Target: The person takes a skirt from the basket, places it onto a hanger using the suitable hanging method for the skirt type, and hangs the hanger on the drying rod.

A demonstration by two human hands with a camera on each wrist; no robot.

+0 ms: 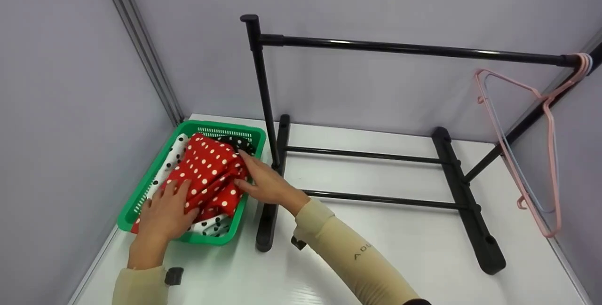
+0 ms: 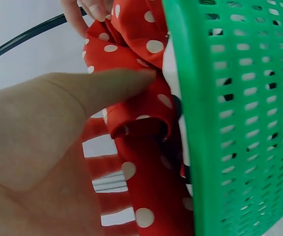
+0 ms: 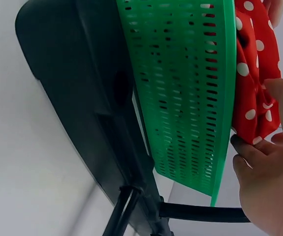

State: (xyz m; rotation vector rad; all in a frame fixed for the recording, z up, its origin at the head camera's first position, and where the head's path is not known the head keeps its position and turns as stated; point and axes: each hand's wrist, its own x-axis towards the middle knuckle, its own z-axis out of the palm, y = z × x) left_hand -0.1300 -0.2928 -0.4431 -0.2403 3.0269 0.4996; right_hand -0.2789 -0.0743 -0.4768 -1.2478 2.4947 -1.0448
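A red cloth with white dots (image 1: 207, 164) lies heaped in a green plastic basket (image 1: 254, 132). My left hand (image 1: 164, 213) rests on its near left part, fingers spread; in the left wrist view the thumb (image 2: 116, 88) lies straight across a fold. At the right side of the cloth, my right hand (image 1: 268, 180) grips a bunched edge between thumb and fingers. The right wrist view shows this red fold (image 3: 254, 98) above the basket rim, with the curled fingertips (image 3: 247, 150) beside it. White cloth with black dots (image 1: 171, 161) and black dotted cloth (image 1: 240, 143) show around the red one.
Just right of the basket stands a black garment rack (image 1: 265, 220), with its top bar (image 1: 400, 49) across the back. Pink and pale blue hangers (image 1: 555, 154) hang at the bar's right end. Walls enclose the white table (image 1: 357, 244) at the back and sides.
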